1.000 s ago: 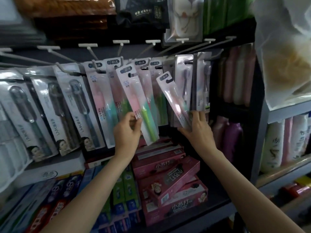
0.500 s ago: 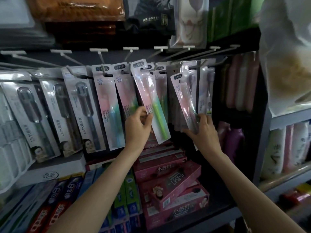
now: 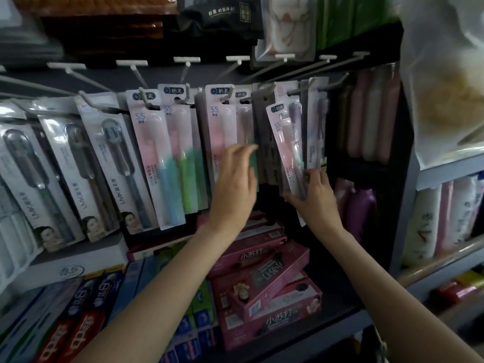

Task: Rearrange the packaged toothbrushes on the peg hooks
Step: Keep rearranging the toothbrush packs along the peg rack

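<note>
grey packs [image 3: 65, 166] are hung on the leftmost hooks, pink packs [image 3: 157, 163] on the middle hooks [image 3: 142, 91]. the left hand [image 3: 234, 179] is held before a hung pink pack [image 3: 222, 132], fingers loosely spread, nothing gripped. a loose tilted pack [image 3: 285, 150] is pinched at its lower end by the right hand [image 3: 314, 197], off any hook. pink boxes [image 3: 264, 281] are stacked below.

Packaged toothbrushes [image 3: 167, 163] hanging in a row on peg hooks [image 3: 136, 77] — boxed toothpaste [image 3: 264, 284] stacked on the shelf [image 3: 340, 328] beneath. Bottles [image 3: 366, 113] standing right of the row — towels [image 3: 445, 218] farther right.
</note>
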A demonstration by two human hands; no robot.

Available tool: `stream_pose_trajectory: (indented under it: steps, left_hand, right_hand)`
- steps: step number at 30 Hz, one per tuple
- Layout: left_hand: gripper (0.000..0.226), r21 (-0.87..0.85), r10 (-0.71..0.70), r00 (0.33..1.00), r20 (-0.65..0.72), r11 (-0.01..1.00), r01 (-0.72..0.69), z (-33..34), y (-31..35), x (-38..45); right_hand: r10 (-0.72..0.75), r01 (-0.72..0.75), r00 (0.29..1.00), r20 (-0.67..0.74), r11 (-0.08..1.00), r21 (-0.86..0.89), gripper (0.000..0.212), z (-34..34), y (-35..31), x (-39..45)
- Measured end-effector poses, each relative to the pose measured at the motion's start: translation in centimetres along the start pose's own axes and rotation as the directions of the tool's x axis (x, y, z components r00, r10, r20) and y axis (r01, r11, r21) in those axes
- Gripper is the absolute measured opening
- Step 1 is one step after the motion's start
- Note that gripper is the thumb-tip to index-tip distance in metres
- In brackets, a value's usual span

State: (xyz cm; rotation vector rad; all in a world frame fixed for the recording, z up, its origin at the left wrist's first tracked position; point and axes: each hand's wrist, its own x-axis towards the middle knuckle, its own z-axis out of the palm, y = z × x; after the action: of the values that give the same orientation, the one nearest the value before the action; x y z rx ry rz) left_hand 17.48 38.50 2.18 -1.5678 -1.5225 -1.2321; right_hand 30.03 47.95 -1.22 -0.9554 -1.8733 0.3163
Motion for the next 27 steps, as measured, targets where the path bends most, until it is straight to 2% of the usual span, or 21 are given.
stream_pose_trajectory:
  steps: [2,4,7,9,12,16,23,27]
  left_hand:
    - [0.048,-0.045,-0.158,0.973,0.171,0.985,0.168,1.9,0.6,1.0]
    - [0.057,-0.049,-0.374,0.894,0.246,0.916,0.397,3.8,0.4,2.1]
    - [0.066,-0.033,-0.604,0.749,0.273,0.772,0.635,5.7,-0.5,4.1]
    - [0.063,-0.006,-0.683,0.701,0.205,0.715,0.699,6.7,-1.0,5.2]
    - [0.042,-0.025,-0.676,0.732,0.083,0.733,0.68,7.4,-1.5,5.8]
    - [0.013,0.01,-0.618,0.783,0.075,0.785,0.619,7.0,-1.6,5.1]
    - [0.011,-0.056,-0.444,0.894,0.053,0.893,0.447,5.4,0.6,3.8]
    - [0.014,-0.049,-0.375,0.926,0.054,0.925,0.377,4.5,1.7,2.4]
  right_hand:
    - [0.003,-0.003,1.0,-0.012,1.0,0.022,0.064,0.0,0.4,0.0]
    - [-0.007,0.008,1.0,-0.021,0.999,0.036,0.064,-0.1,0.9,0.0]
    - [-0.025,0.025,1.0,-0.012,0.998,0.057,0.065,0.0,1.3,0.0]
    - [-0.043,0.043,0.999,-0.003,0.997,0.066,0.064,0.2,1.5,0.0]
    - [-0.051,0.051,0.999,-0.003,0.996,0.077,0.063,0.6,1.9,0.1]
    - [-0.048,0.048,0.999,-0.01,0.995,0.092,0.063,0.9,2.2,0.4]
    - [-0.049,0.05,0.999,-0.017,0.993,0.111,0.064,1.0,2.1,0.4]
    - [-0.036,0.038,0.999,-0.022,0.995,0.096,0.065,0.7,2.0,0.4]
